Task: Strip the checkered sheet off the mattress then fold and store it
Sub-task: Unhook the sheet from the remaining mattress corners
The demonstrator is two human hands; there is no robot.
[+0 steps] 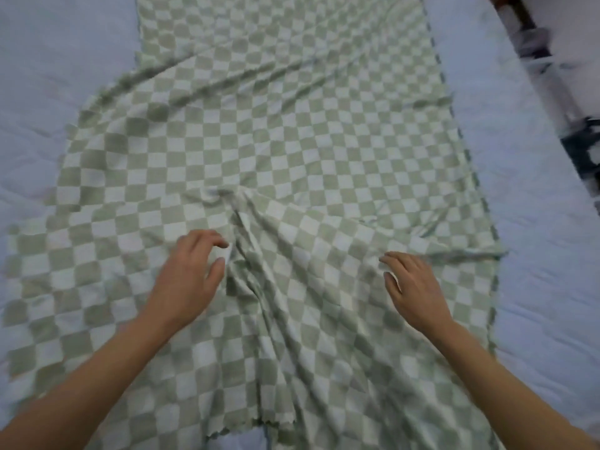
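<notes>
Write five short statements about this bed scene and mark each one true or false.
1. The checkered sheet lies spread over the mattress. True.
2. The sheet is red and black. False: it is pale green and white.
3. A ridge of wrinkles runs between the left hand and the right hand. True.
4. The right hand lifts a corner of the sheet high. False: it is low over the cloth, fingers relaxed, gripping nothing.
5. The left hand's fingers are loosely curled beside the ridge. True.
</notes>
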